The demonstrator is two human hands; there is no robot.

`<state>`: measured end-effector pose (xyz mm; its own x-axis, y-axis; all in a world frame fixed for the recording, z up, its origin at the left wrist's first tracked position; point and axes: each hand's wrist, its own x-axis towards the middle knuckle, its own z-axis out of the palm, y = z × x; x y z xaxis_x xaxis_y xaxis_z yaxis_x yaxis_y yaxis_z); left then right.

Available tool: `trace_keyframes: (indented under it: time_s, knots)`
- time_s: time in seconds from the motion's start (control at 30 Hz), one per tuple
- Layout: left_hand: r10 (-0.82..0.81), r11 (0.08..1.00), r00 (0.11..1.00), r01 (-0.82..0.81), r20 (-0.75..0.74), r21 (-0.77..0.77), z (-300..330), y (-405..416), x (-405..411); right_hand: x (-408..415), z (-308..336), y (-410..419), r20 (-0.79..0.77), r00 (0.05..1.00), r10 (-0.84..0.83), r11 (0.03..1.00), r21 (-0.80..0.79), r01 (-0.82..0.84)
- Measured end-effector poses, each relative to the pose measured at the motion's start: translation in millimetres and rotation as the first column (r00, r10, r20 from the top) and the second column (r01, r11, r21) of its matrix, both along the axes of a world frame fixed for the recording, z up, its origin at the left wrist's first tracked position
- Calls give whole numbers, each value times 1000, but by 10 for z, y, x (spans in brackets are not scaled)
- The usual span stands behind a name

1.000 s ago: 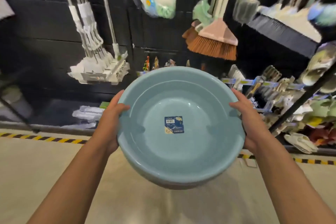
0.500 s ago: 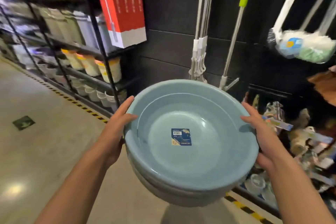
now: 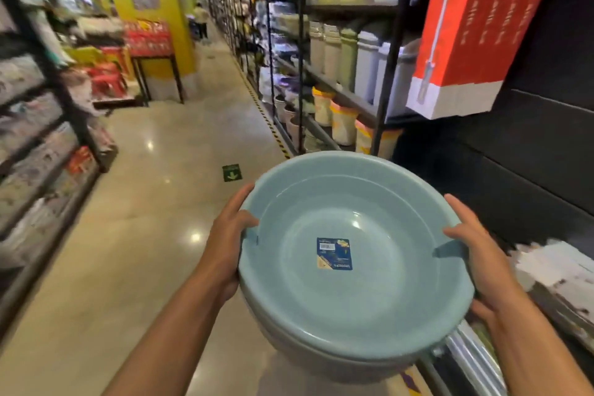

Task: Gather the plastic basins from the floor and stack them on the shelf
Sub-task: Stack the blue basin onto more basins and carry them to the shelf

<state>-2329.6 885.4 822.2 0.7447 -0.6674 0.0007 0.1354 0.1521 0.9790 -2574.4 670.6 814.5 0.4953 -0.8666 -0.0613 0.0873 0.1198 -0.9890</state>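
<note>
Aisle's wide open on the left/center, shiny beige floor [image 3: 138, 219] running way back w/ a yellow-black hazard stripe [image 3: 266, 116] along the foot of the right-hand shelf [image 3: 350, 96]. Green arrow sticker [image 3: 232, 173] on the floor just ahead of the basins. Left side is another run of racks [image 3: 41, 145], pretty blurred, can't read what's on them. Yellow pillar [image 3: 160, 10] further back w/ a small black-legged stand [image 3: 154, 55] holding red packs next to it.

Right shelf is packed w/ tall lidded bins [image 3: 363, 64], pale green/white/grey, and buckets [image 3: 342, 125] w/ pink and yellow rims on the tier below. A big red-and-white box [image 3: 472, 35] hangs out over the shelf end, black wall panel [image 3: 530, 170] beside it.

The basins [image 3: 350, 254]: light blue plastic, nested, at least 2 going by the rims at the bottom edge, exact count idk. Held up in the air at about chest level, right next to the black panel, not on the shelf. Top one's empty except a blue barcode label [image 3: 334, 253] stuck in the middle.

Left hand [image 3: 229, 235] grips the left rim, thumb hooked over the edge, fingers round the outside. Right hand [image 3: 479, 254] same deal on the right rim, thumb on top and fingers curled under. Both forearms stretched fwd.
</note>
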Motion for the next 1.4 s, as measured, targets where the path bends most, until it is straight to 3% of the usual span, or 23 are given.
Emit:
trace_keyframes:
  time_s: [0.27, 0.63, 1.1, 1.4]
  knots:
    - [359, 933, 929, -357, -87, 41, -9, -262, 1557, 2330, 34, -977, -9, 951, 310, 950, 33, -310]
    - [494, 869, 852, -486, -172, 93, -303, -695, 4204, 5436, -249, -1663, -97, 835, 542, 840, 73, -537]
    - [453, 890, 884, -438, -118, 129, -350, -2208, 7390, 8600, -377, -3116, -135, 842, 522, 853, 60, -519]
    - [545, 836, 833, -529, -98, 148, -295, -3361, 9458, 10923, -230, -4238, -107, 848, 518, 855, 40, -517]
